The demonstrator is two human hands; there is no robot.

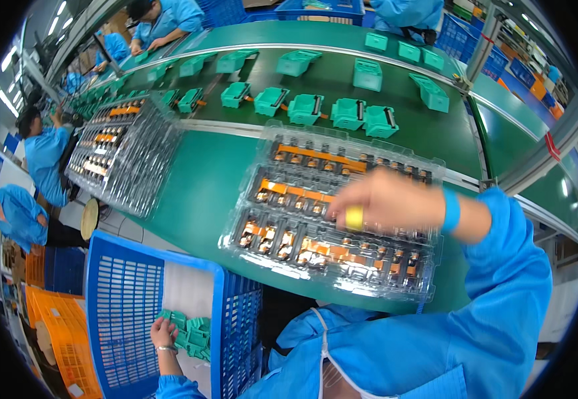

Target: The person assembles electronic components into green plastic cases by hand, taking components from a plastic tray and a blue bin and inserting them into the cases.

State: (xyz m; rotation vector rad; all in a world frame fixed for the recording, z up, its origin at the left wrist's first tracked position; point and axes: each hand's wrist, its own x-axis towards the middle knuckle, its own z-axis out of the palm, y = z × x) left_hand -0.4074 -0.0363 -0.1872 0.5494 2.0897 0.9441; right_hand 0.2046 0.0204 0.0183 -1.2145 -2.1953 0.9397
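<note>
My right hand (385, 203) is over a clear plastic tray (239, 229) on the green bench, its fingertips pointing down at the middle rows. Motion smears its fingers, and a yellow patch (354, 217) shows on or beside them. Rows of small black and copper-coloured components (285, 243) with orange strips fill the tray's pockets. Down at the left, my left hand (163, 334) reaches into a blue plastic basket (219, 292). Its fingers are curled against a green plastic housing (174, 320) at the edge of a small pile; part of the grip is hidden.
A tall stack of filled clear trays (126, 156) stands left on the bench. Beyond it runs a green conveyor belt (329, 66) carrying several green housings (304, 108). Metal posts (535, 159) rise at the right. Orange crates (62, 339) stand at lower left. Co-workers in blue (169, 23) sit around.
</note>
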